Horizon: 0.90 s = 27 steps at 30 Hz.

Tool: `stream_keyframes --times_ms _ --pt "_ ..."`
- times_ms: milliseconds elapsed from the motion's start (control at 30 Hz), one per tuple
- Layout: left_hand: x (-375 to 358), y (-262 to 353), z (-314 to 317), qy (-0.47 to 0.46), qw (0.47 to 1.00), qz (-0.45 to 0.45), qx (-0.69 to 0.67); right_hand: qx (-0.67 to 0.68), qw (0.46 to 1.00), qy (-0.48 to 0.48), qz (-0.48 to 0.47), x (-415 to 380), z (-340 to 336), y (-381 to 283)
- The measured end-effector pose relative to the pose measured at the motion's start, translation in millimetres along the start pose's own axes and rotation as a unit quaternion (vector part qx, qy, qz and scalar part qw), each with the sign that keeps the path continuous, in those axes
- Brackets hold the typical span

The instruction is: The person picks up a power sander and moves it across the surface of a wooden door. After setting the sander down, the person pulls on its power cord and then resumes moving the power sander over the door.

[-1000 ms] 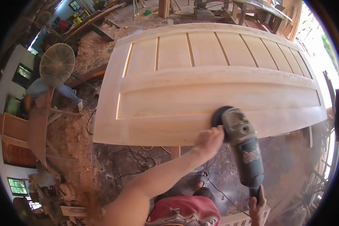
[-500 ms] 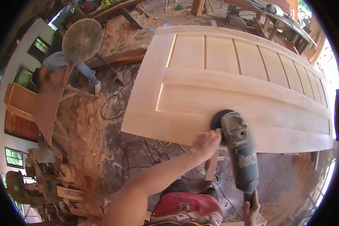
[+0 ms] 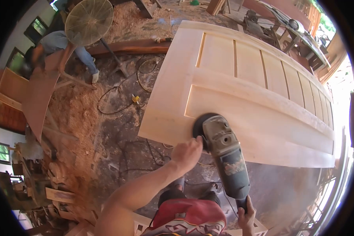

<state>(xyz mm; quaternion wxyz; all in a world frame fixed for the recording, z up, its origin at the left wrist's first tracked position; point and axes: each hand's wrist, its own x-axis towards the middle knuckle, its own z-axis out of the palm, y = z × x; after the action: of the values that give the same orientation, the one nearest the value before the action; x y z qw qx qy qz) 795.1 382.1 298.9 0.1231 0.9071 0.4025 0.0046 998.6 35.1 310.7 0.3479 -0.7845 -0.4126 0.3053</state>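
Observation:
A large pale wooden door (image 3: 165, 98) with recessed panels lies flat at waist height. On its near edge rests the black round pad (image 3: 199, 126) of an angle grinder (image 3: 233, 169), whose grey, worn body slants toward me. My left hand (image 3: 187, 155) is closed at the side of the tool's head, by the pad; the side handle is hidden inside the fist. Lower right, my right hand (image 3: 246, 217) wraps round the rear handle. Fine dust hazes the air to the right of the grinder.
A person in jeans (image 3: 61, 43) bends over a brown board (image 3: 47, 94) at left, beside a round fan (image 3: 89, 21) on a stand. Cables (image 3: 118, 108) and sawdust (image 3: 80, 118) cover the floor. A cluttered workbench (image 3: 299, 35) stands beyond the door.
The grinder and both my hands have moved left along the door, toward its left end. My view has shifted somewhat too. Both hands keep their grip.

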Motion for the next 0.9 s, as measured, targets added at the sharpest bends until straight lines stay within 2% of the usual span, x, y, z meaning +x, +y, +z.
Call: stream_keyframes --times_ms 67,133,300,367,433,467,733,900 --pt "1.4 -2.9 4.0 0.011 1.0 0.024 -0.002 -0.011 1.0 0.009 -0.004 -1.5 5.6 2.1" --pt "-3.4 -19.6 -2.8 -0.002 0.999 -0.021 -0.039 -0.029 0.999 -0.001 -0.027 -1.1 13.3 21.0" --pt "-33.0 -87.9 -25.2 -0.002 0.996 -0.076 -0.043 -0.048 0.995 -0.054 -0.062 43.7 52.6 -65.7" --pt "-35.4 -99.3 -28.7 -0.009 0.996 -0.084 -0.028 -0.028 0.994 -0.075 -0.069 51.7 59.7 -81.9" --pt "-34.8 -102.6 -23.2 -0.002 0.997 -0.082 -0.01 -0.036 0.995 -0.092 -0.033 48.1 53.9 -84.9" --pt "-30.7 -98.5 -21.3 0.005 0.998 -0.064 -0.004 -0.041 0.994 -0.103 -0.016 46.6 52.4 -86.0" --pt "6.2 -2.2 5.0 0.013 0.999 0.02 0.024 -0.051 0.999 0.003 0.007 -1.5 0.8 -18.8" --pt "22.9 44.2 6.0 -0.038 0.999 0.027 0.015 -0.034 0.999 0.025 0.011 -9.2 -28.4 2.0"
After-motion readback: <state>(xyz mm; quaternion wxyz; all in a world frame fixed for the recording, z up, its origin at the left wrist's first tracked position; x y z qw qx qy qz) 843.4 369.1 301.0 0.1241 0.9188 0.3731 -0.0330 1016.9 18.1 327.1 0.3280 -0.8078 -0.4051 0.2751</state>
